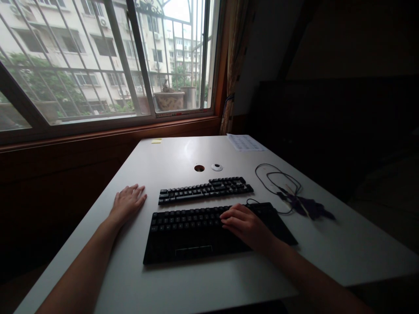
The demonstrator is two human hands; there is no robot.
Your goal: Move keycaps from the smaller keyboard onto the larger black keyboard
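Observation:
My left hand [129, 201] rests flat on the white table, left of the keyboards, with its fingers spread and nothing in it. A black keyboard [196, 257] lies in front of me, with rows of keycaps on its upper part and a dark, smooth-looking lower part. Over its right half is my right hand [244, 224], fingers bent and pressed together, with the fingertips at the keys. What is between them, if anything, is hidden. Just behind lie many black keycaps [196, 193] set out in keyboard-like rows, including a long space bar.
Right of the keyboard are a coiled black cable [278, 168] and a crumpled dark purple cloth [309, 207]. A round hole [199, 168] and a white ring-shaped cover [217, 167] are farther back. Printed paper [245, 142] and a yellow note [156, 141] lie near the far edge.

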